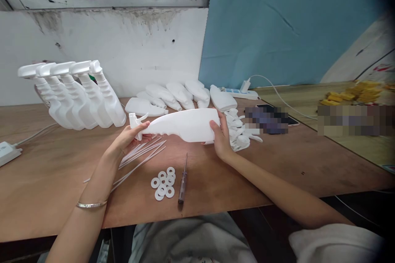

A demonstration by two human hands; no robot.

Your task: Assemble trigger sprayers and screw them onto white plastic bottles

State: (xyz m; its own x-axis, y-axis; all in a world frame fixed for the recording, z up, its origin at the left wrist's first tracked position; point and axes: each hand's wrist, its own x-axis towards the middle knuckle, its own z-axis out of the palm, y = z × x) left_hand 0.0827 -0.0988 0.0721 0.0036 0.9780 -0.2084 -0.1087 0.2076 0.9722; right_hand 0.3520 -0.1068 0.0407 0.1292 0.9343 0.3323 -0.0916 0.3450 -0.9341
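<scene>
A white plastic spray bottle (191,125) lies sideways in the air above the table, its neck to the left. My right hand (222,137) is closed round the base end, thumb on the near side. At the neck end, my left hand (131,134) grips a white trigger spray head (133,120) with its lever pointing up. The head meets the neck, but my fingers hide the joint. Below my left hand lie several thin white tubes (143,154). Several white ring washers (163,181) and a screwdriver (182,185) rest nearer the table edge.
Assembled spray bottles (80,94) stand in a row at the left. Bare bottles (173,92) lie along the wall, with loose trigger heads (239,135) behind my right hand. A power strip (240,93) and a phone (277,115) sit at the right, near yellow pieces (354,92).
</scene>
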